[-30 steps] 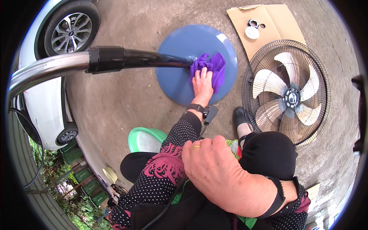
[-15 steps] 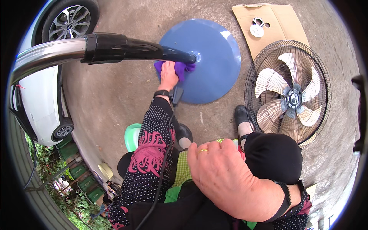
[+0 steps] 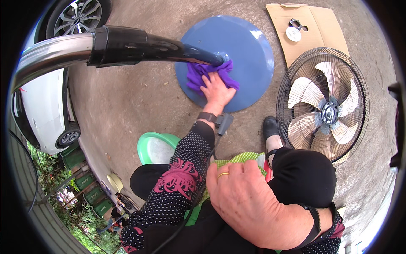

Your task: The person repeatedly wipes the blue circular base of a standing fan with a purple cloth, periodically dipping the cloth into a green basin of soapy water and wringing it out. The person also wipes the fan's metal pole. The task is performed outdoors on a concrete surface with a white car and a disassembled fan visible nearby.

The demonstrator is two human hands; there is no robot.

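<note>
A round blue fan base (image 3: 253, 55) lies on the ground ahead of me. Its dark pole (image 3: 169, 47) rises from the middle and leads toward the upper left, into a silver tube. My left hand (image 3: 217, 91) presses a bunched purple cloth (image 3: 196, 76) onto the base, just below the foot of the pole, fingers partly spread over it. Close in front of my lap is my right hand (image 3: 249, 199), wearing a ring, its fingers curled down. Its fingertips, and anything inside them, are hidden.
A caged fan head (image 3: 323, 108) with white blades stands at the right. Beyond it, small parts (image 3: 293, 34) lie on cardboard (image 3: 325, 25). A green basin (image 3: 146, 146) sits left of my left arm. A white car (image 3: 44, 110) is at far left.
My left hand has moved right with the purple cloth, from the base's left edge to below the pole's foot. More of the green basin shows. My right hand stays nearly put.
</note>
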